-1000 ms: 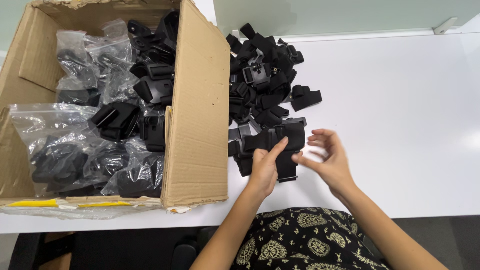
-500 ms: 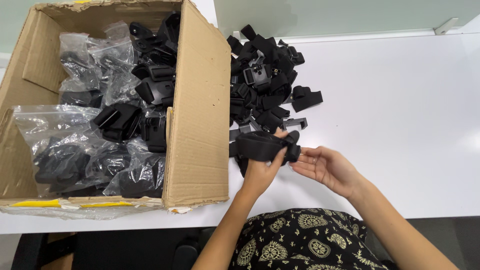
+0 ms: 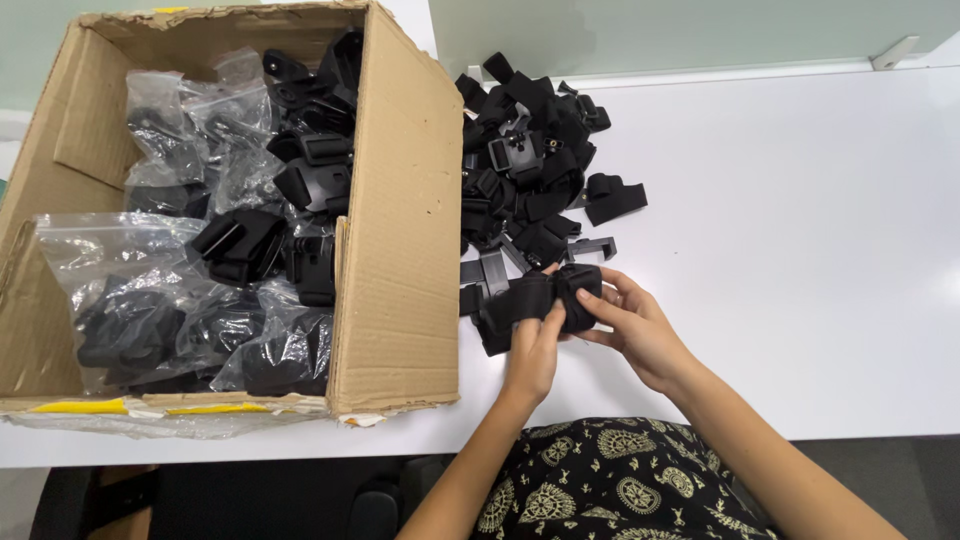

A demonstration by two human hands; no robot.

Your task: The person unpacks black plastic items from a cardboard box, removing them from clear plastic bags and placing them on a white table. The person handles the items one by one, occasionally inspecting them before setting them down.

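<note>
Gripping the black strap piece (image 3: 540, 300) from both ends, the left hand (image 3: 532, 352) and right hand (image 3: 632, 330) have drawn closer together than a second ago, fingers now clamped on it above the worktop (image 3: 800, 250) near its front edge. It seems lifted clear of the black pile (image 3: 530, 170) beside the cardboard box (image 3: 400, 230) (bagged parts inside), so handling has begun. Its long axis runs left to right, roughly along that front edge.

Bright, even overhead light washes the white tabletop (image 3: 800, 250) to glare toward its right edge; shadows are soft, focus sharp, with slight wide-angle bending at the corners.
</note>
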